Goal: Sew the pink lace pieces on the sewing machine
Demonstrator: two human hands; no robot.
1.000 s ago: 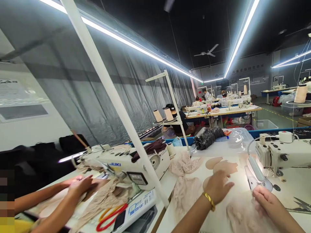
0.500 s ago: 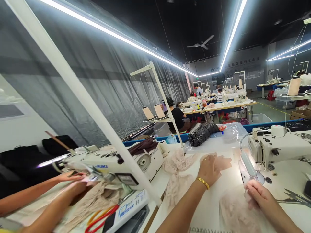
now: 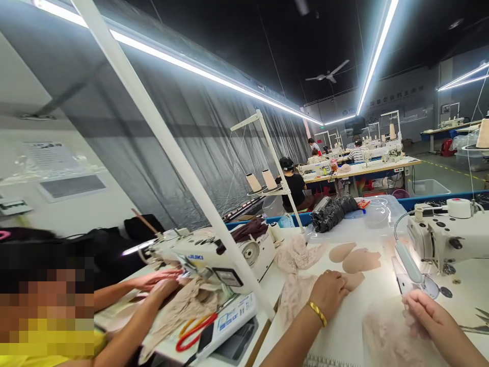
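My left hand (image 3: 327,291), with a gold bracelet at the wrist, is closed on the edge of a beige fabric piece (image 3: 353,280) on the white table. Other beige pieces (image 3: 361,259) lie flat just beyond it. My right hand (image 3: 426,308) pinches sheer pale pink lace (image 3: 382,329) beside the sewing machine (image 3: 451,229); the lace spreads down onto the table. More pale lace (image 3: 296,260) lies to the left of my left hand.
A co-worker's hands (image 3: 162,283) work at a JUKI machine (image 3: 206,260) on the left, near red-handled scissors (image 3: 194,331). A slanted white pole (image 3: 171,178) stands between the stations. Behind are a black plastic bundle (image 3: 332,214) and a clear lid (image 3: 378,214). Scissors (image 3: 482,316) lie far right.
The view has swung left, bringing the co-worker in yellow into sight. My left hand has moved nearer me, off the beige pieces it was over; these now show separately. My right hand still holds lace.
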